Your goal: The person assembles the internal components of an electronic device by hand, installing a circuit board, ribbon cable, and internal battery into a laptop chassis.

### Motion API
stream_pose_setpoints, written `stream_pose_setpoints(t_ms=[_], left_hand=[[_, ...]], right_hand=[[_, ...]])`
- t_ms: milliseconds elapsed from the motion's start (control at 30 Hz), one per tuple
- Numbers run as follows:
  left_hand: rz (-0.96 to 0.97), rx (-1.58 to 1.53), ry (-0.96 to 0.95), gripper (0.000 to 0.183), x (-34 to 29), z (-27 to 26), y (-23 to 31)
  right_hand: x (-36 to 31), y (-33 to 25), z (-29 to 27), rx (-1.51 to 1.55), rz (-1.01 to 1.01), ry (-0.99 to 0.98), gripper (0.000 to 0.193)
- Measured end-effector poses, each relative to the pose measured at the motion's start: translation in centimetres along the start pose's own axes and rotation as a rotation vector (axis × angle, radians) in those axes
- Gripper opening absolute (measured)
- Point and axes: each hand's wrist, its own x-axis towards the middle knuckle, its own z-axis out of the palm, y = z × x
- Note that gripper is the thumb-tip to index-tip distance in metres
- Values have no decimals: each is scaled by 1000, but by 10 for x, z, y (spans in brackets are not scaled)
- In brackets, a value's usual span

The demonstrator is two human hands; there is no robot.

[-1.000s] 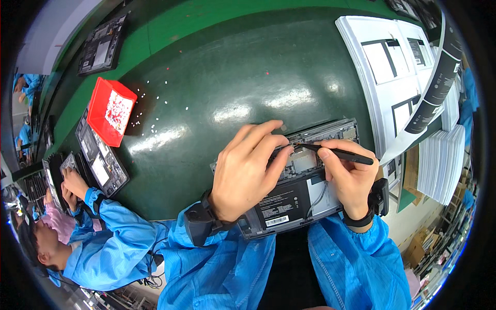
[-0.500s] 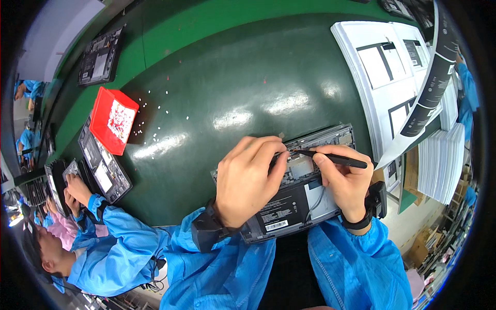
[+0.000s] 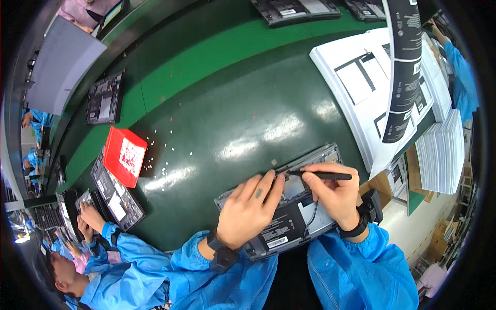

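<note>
An opened laptop base [image 3: 283,223] lies in front of me at the near table edge, its battery and inner boards bare. My right hand [image 3: 335,199] grips slim black tweezers [image 3: 330,176], their tip down at the laptop's upper middle near my left fingertips. My left hand [image 3: 248,212] lies over the laptop's left part, fingers stretched and fingertips at its far edge. A small grey-green patch [image 3: 259,193] shows on the back of one left finger. A dark cable [image 3: 312,219] runs across the laptop beside the battery. What the tweezers' tip touches is too small to tell.
A red bin [image 3: 124,156] of small white pieces stands on another laptop base [image 3: 118,199] at the left, with white bits [image 3: 165,170] scattered beside it. White trays [image 3: 336,57] and a curling black label sheet [image 3: 404,77] are at the right. A co-worker [image 3: 139,263] works at the left.
My left hand has opened from curled, pinching fingers to stretched ones over the laptop. My right hand still holds the tweezers near the same place. The whole view has shifted.
</note>
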Motion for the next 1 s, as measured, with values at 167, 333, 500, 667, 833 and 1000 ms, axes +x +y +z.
stream_pose_setpoints(t_ms=[167, 333, 500, 667, 833, 1000], left_hand=[[56, 35, -44, 37, 5, -5, -5], [60, -6, 32, 38, -4, 4, -10], [54, -25, 66, 37, -5, 6, -10], [49, -37, 86, 35, -4, 8, -10], [49, -56, 89, 35, -3, 7, -10], [53, -48, 96, 35, -2, 7, -9]], right_hand=[[5, -4, -2, -123, -112, -67, 15], [4, -2, -1, -90, -108, -67, 16], [4, -6, -4, -174, -155, -157, 18], [5, -7, -2, -195, -153, -183, 20], [5, -2, -1, -278, -320, -185, 20], [6, 0, -1, -352, -466, -188, 19]])
